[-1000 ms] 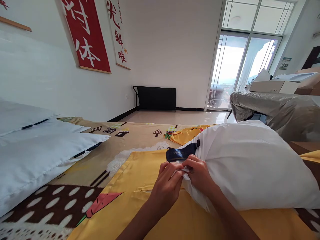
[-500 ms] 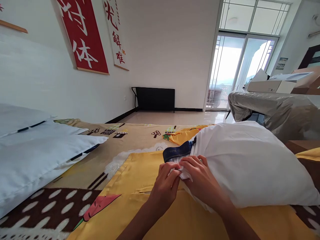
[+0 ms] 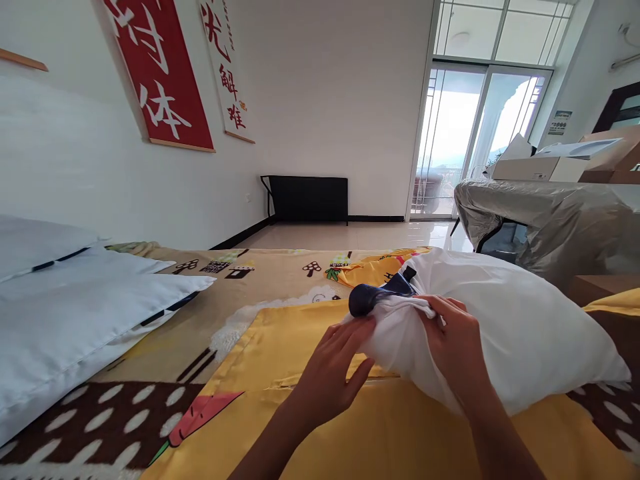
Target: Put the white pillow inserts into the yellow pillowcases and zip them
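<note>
A plump white pillow (image 3: 505, 313) lies on yellow fabric (image 3: 280, 333), at the right of the head view. Pinched in the fingers of my right hand (image 3: 457, 347) is a fold of its white cloth, near the left end. My left hand (image 3: 333, 370) rests against that end with its fingers stretched and the thumb apart; the fingertips touch the cloth. A dark blue band (image 3: 373, 298) curls up from the pillow's end, just beyond both hands.
More white pillows (image 3: 90, 313) are stacked at the left. Under everything spreads a patterned blanket (image 3: 270, 273). A plastic-covered piece of furniture (image 3: 545, 207) with open boxes (image 3: 537, 168) stands at the back right. A black panel (image 3: 310, 199) leans by the far wall.
My right hand has moved right and up with the pillow cloth, bunching the pillow's end. My left hand has let go of its pinch and spread its fingers. The blue band has curled over.
</note>
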A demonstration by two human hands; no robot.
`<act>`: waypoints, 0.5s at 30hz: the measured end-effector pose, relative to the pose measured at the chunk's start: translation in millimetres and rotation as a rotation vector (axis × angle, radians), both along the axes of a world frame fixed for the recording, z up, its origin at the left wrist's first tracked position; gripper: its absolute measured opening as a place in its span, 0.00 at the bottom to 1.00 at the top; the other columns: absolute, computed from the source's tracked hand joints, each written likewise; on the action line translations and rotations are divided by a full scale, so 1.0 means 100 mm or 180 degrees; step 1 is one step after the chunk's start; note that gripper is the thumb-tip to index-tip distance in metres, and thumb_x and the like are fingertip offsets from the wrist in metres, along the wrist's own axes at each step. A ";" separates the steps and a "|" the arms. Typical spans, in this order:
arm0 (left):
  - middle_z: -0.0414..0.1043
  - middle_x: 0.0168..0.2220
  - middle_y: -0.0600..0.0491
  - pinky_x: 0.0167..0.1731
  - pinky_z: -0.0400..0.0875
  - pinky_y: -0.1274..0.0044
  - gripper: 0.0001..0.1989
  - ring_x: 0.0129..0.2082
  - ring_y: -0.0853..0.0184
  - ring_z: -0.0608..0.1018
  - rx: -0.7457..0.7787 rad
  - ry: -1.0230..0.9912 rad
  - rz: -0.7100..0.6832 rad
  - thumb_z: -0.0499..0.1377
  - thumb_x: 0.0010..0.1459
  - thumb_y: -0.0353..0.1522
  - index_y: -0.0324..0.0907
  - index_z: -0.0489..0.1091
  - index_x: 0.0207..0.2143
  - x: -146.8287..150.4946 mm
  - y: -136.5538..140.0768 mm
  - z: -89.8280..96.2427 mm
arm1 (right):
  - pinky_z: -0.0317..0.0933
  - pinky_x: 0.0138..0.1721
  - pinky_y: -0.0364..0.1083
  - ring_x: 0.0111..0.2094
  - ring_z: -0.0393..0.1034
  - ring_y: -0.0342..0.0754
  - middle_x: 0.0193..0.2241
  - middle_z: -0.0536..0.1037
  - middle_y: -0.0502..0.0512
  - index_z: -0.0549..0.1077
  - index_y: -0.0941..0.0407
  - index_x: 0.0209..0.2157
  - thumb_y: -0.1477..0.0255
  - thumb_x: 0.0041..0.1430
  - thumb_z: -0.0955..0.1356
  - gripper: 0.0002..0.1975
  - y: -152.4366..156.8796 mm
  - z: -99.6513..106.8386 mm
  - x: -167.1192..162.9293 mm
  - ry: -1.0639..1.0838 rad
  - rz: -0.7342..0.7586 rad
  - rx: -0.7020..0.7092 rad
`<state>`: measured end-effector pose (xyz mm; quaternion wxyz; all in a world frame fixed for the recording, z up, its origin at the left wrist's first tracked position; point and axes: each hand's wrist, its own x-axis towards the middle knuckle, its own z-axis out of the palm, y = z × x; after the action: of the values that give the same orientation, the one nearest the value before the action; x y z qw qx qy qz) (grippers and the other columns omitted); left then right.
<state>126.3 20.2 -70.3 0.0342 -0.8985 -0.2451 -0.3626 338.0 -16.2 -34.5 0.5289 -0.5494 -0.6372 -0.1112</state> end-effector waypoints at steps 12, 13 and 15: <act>0.70 0.40 0.51 0.47 0.55 0.68 0.09 0.40 0.64 0.70 -0.1189 0.0254 -0.0333 0.49 0.63 0.37 0.44 0.64 0.42 -0.01 0.07 0.01 | 0.58 0.41 0.45 0.38 0.68 0.49 0.35 0.79 0.48 0.73 0.51 0.36 0.81 0.53 0.61 0.14 -0.34 0.12 0.07 -0.0548 -0.0123 0.0133; 0.70 0.37 0.52 0.46 0.55 0.68 0.10 0.37 0.64 0.70 -0.1244 0.0270 -0.0336 0.49 0.63 0.38 0.43 0.64 0.40 -0.02 0.08 0.00 | 0.58 0.41 0.45 0.38 0.68 0.49 0.35 0.79 0.48 0.73 0.51 0.36 0.81 0.54 0.61 0.14 -0.32 0.12 0.08 -0.0526 -0.0132 0.0096; 0.68 0.32 0.54 0.43 0.56 0.68 0.11 0.32 0.66 0.68 -0.1306 0.0224 -0.0388 0.48 0.63 0.39 0.42 0.64 0.35 -0.02 0.09 -0.01 | 0.58 0.40 0.45 0.38 0.69 0.49 0.35 0.79 0.48 0.74 0.51 0.36 0.81 0.54 0.61 0.14 -0.28 0.11 0.10 -0.0452 -0.0149 0.0045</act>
<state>124.4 29.1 -71.3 -0.1628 -0.9119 -0.2576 -0.2749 348.0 -43.7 -23.4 0.4835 -0.5511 -0.6593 -0.1667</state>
